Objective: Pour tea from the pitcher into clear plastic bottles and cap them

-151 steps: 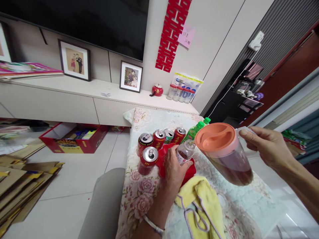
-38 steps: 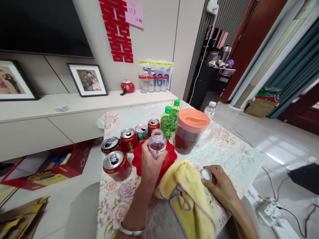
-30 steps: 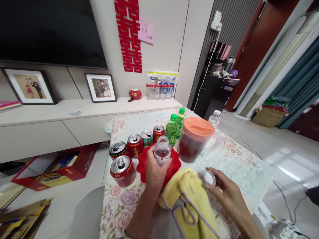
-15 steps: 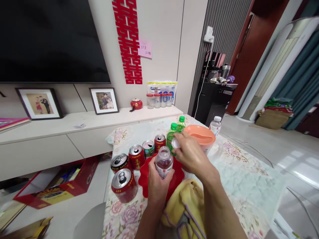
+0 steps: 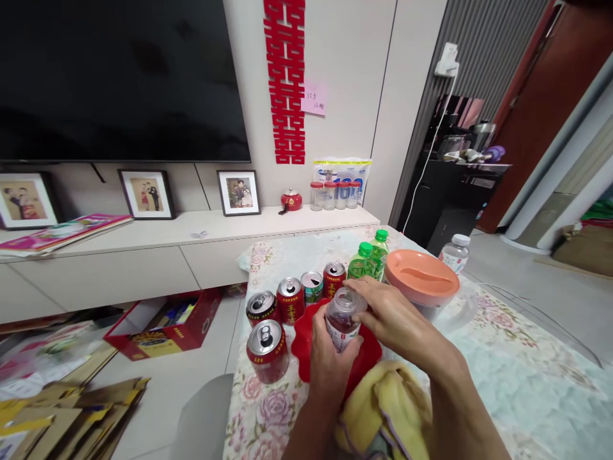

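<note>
Two grips, both bare hands, meet at one bottle. Left grip: wrapped round its lower body, thumb on the near side, bottle roughly upright, mouth uncovered, reddish liquid below the shoulder. Right grip: bent palm-down at the neck's right side, fingers curled; whether it pinches anything is hidden.

Handling note: best done with the left hold firm and low but not squeezing, since pressure could push liquid up through the mouth. Keep the bottle plumb, and bring the right fingers level over the rim, square to the neck.

Beneath the bottle: one red bowl, scalloped; contact with the base cannot be told. It should catch drips.

Near side: one yellow cloth, crumpled, partly behind the right forearm.

Left of the bowl and behind it: five cans, standing. Beyond the right grip: two green bottles, capped; one pitcher, orange lid on; one white-capped bottle. All on the floral-covered counter.
</note>
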`<control>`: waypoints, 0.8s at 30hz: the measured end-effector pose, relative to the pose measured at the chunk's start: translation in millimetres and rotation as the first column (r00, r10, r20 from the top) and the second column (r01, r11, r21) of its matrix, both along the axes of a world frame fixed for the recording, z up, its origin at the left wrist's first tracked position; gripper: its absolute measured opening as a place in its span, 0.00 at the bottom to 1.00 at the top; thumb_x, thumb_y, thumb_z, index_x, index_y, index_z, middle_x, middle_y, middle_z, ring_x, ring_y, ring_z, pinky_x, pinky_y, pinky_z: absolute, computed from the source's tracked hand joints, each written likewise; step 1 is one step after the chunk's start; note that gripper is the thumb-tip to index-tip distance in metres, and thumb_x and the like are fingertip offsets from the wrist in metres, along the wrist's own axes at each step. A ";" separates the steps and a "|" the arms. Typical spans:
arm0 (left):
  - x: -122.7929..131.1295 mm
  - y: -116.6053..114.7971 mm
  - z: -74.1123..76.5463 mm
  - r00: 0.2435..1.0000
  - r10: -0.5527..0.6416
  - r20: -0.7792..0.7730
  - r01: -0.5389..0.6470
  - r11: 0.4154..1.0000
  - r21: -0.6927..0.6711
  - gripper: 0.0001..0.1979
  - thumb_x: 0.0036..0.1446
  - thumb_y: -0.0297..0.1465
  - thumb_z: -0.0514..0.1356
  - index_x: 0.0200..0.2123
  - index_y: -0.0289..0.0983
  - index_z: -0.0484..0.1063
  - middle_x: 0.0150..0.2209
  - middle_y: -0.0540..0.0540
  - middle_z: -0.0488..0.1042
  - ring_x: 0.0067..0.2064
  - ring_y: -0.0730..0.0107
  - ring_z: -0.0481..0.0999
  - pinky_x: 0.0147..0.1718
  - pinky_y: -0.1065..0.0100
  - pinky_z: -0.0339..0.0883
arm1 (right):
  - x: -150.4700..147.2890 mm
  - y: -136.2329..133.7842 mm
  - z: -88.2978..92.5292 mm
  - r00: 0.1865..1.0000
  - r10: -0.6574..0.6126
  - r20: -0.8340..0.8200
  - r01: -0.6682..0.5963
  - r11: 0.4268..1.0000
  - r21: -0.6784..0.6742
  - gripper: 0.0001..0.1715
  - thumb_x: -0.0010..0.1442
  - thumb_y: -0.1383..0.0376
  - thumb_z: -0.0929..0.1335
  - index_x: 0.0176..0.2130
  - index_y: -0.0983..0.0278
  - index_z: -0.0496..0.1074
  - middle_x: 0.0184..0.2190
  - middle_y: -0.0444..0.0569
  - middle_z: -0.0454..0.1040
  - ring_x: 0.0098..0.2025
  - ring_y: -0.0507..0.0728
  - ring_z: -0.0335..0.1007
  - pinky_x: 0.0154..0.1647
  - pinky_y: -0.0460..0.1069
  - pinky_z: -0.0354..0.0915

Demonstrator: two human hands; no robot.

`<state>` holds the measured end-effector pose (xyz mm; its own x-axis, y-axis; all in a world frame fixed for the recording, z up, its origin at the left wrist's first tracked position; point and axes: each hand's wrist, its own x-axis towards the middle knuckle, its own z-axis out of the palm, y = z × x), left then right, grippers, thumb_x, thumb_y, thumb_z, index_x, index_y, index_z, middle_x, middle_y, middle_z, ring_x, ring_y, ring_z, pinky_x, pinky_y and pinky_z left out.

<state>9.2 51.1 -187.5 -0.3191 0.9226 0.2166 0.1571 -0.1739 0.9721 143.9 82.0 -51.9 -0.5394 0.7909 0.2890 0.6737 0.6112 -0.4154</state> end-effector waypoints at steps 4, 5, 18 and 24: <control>-1.3 1.3 -2.1 1.000 -0.015 0.005 0.015 1.000 -0.006 0.35 0.48 0.32 0.70 0.60 0.40 0.64 0.58 0.37 0.76 0.58 0.49 0.78 0.57 0.49 0.71 | 0.4 -1.0 2.1 0.997 -0.059 -0.057 0.059 0.998 -0.012 0.27 0.60 0.71 0.68 0.59 0.62 0.72 0.51 0.55 0.82 0.48 0.63 0.79 0.48 0.56 0.73; -1.7 1.4 -2.4 1.000 -0.009 0.000 0.009 1.000 -0.008 0.36 0.47 0.32 0.70 0.60 0.41 0.64 0.57 0.38 0.77 0.58 0.49 0.78 0.57 0.50 0.72 | 0.9 -0.9 2.0 0.996 -0.075 -0.055 0.074 0.997 -0.010 0.25 0.61 0.70 0.68 0.57 0.62 0.73 0.49 0.55 0.82 0.46 0.62 0.80 0.45 0.56 0.73; 0.3 1.2 -4.2 1.000 0.001 0.001 -0.001 1.000 0.009 0.35 0.47 0.32 0.71 0.59 0.40 0.66 0.57 0.37 0.77 0.57 0.47 0.79 0.56 0.48 0.73 | 1.1 -2.5 4.4 0.991 0.041 -0.130 -0.038 0.999 0.028 0.26 0.67 0.70 0.66 0.62 0.57 0.71 0.53 0.52 0.74 0.53 0.60 0.74 0.53 0.56 0.71; 2.5 0.3 -2.7 0.999 0.024 0.026 -0.026 0.999 0.048 0.33 0.46 0.33 0.72 0.57 0.39 0.68 0.54 0.36 0.78 0.55 0.45 0.80 0.54 0.46 0.73 | -1.1 -1.9 6.2 0.997 0.044 -0.071 -0.042 0.999 0.035 0.17 0.67 0.68 0.67 0.54 0.58 0.75 0.51 0.51 0.78 0.51 0.61 0.74 0.52 0.57 0.71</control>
